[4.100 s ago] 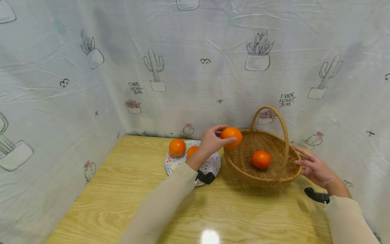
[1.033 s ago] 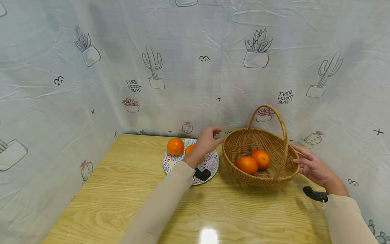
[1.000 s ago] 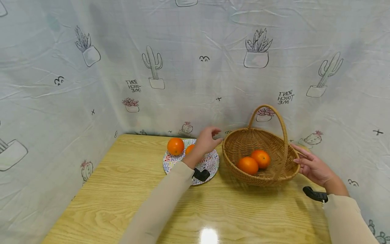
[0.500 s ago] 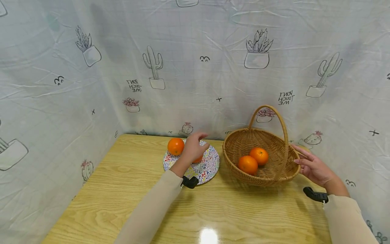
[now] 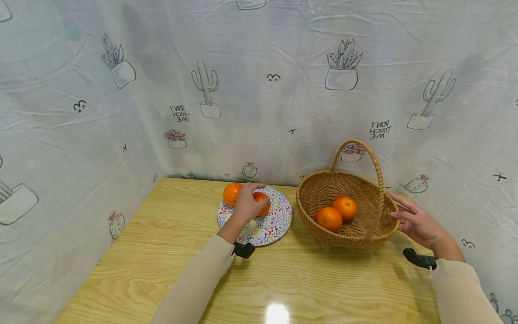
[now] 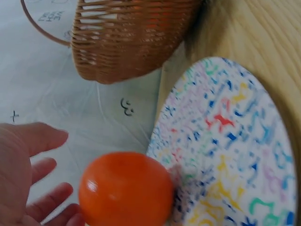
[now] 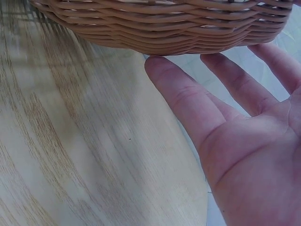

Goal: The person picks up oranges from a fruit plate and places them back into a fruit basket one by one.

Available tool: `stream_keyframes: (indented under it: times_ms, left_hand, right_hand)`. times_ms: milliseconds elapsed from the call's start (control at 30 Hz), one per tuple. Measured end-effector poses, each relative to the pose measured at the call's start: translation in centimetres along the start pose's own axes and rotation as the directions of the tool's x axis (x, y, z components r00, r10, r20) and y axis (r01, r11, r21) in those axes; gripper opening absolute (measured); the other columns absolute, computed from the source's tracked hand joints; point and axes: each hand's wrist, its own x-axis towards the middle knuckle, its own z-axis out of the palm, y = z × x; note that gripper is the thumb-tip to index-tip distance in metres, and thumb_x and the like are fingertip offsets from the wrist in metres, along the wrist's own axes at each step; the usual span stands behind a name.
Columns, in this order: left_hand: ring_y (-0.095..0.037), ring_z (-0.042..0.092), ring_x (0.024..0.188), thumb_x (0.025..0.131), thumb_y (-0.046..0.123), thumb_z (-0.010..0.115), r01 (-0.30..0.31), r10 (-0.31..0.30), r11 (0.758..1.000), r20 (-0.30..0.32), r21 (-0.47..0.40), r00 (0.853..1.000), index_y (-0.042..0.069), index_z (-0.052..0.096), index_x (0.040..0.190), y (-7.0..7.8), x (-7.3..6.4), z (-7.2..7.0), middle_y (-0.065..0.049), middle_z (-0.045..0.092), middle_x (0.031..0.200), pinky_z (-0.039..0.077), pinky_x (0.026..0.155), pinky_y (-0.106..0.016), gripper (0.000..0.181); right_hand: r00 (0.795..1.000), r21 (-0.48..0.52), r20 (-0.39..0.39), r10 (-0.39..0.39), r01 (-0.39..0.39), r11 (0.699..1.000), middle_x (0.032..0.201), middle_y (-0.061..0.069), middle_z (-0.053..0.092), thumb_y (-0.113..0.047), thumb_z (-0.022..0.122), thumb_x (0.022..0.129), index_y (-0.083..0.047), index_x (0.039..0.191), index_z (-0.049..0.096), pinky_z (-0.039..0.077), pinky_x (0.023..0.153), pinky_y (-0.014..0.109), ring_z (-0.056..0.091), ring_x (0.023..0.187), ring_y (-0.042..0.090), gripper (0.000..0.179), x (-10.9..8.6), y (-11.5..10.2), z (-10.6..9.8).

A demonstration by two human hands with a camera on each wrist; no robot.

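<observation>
A: Nearest first?

B: Wood-grain table (image 5: 178, 238). Then the right hand (image 5: 422, 228), fingers nearly straight, tips touching the outer side of the wicker basket (image 5: 323, 189); no firm grip seen

A: Enough to steady it?

B: Should be; light contact without pushing, so the basket neither tips nor slides. Two inside, seemingly touching: near basket orange (image 5: 329, 219), far basket orange (image 5: 345, 208) just behind

A: And the left hand (image 5: 245, 207)?

B: At the speckled round plate (image 5: 279, 222), fingers curved but parted round the near plate orange (image 6: 127, 188), which sits on it. Wrist view shows a gap on the finger side; not yet gripped, I judge

A: Best way to close?

B: Fingers and thumb in evenly, opposite each other at the widest part, or that smooth skin may roll. Lift straight up before going sideways, so the plate isn't dragged

A: Beyond that?

B: Far plate orange (image 5: 232, 194), close by the back of the hand; touching or not, can't tell. Keep knuckles off it. Cactus-print sheet (image 5: 291, 103) behind everything
</observation>
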Motion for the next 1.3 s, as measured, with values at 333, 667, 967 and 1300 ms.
stream_keyframes:
  times_ms: [333, 667, 967, 1300]
  left_hand:
    - [-0.036, 0.061, 0.119, 0.088, 0.016, 0.08, 0.021, -0.021, 1.0, 0.005, 0.005, 1.0, 0.011, 0.067, 0.132, -1.6, -0.3, 0.3, -0.015, 0.055, 0.139, 0.057, 0.097, -0.053, 0.046]
    - [-0.041, 0.06, 0.122, 0.083, 0.021, 0.086, 0.077, -0.076, 0.995, -0.007, 0.057, 0.997, 0.009, 0.062, 0.139, -1.7, -0.2, 0.6, -0.019, 0.051, 0.141, 0.056, 0.097, -0.057, 0.062]
    - [-0.037, 0.062, 0.118, 0.079, 0.024, 0.089, 0.083, -0.085, 0.987, 0.003, 0.138, 0.996, 0.009, 0.065, 0.132, -1.8, -0.3, 1.1, -0.016, 0.058, 0.134, 0.056, 0.097, -0.055, 0.06]
    - [-0.035, 0.062, 0.118, 0.08, 0.023, 0.089, 0.083, -0.085, 0.985, 0.008, 0.149, 0.996, 0.012, 0.067, 0.132, -1.8, -0.6, 1.3, -0.013, 0.063, 0.132, 0.055, 0.098, -0.054, 0.057]
  right_hand:
    - [1.0, 0.039, 0.022, -0.008, 0.007, 0.999, 0.137, -0.007, 0.056, 0.009, 0.028, 0.107, -0.027, 0.162, 0.032, 0.061, 0.084, 0.029, 0.066, 0.101, 0.011, 0.065, 0.2, 0.1, -0.4]
    - [1.0, 0.031, 0.022, -0.014, 0.013, 0.999, 0.135, -0.005, 0.056, 0.008, 0.028, 0.107, -0.027, 0.16, 0.034, 0.061, 0.083, 0.029, 0.065, 0.101, 0.01, 0.064, 0.3, 0.1, -0.4]
    - [0.999, 0.081, 0.038, -0.019, 0.016, 0.997, 0.137, -0.006, 0.062, 0.011, 0.024, 0.106, -0.03, 0.155, 0.044, 0.062, 0.086, 0.031, 0.069, 0.104, 0.013, 0.067, 0.4, 0.3, -0.7]
    - [0.999, 0.075, 0.039, -0.014, 0.011, 0.997, 0.137, -0.007, 0.061, 0.01, 0.026, 0.107, -0.032, 0.154, 0.044, 0.062, 0.085, 0.031, 0.069, 0.103, 0.013, 0.066, 0.3, 0.2, -0.4]
